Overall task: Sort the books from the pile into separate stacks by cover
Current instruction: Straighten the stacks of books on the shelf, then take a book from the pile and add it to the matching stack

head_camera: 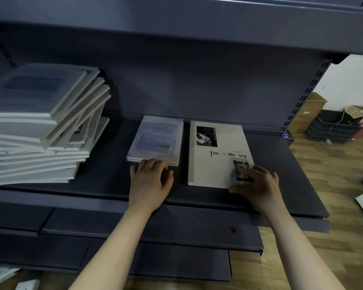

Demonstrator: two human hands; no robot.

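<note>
Your pile (36, 130) leans askew at the shelf's (105, 174) left end; the blue stack (155, 141) lies flat mid-shelf, the white book (214, 164) just right of it
</note>
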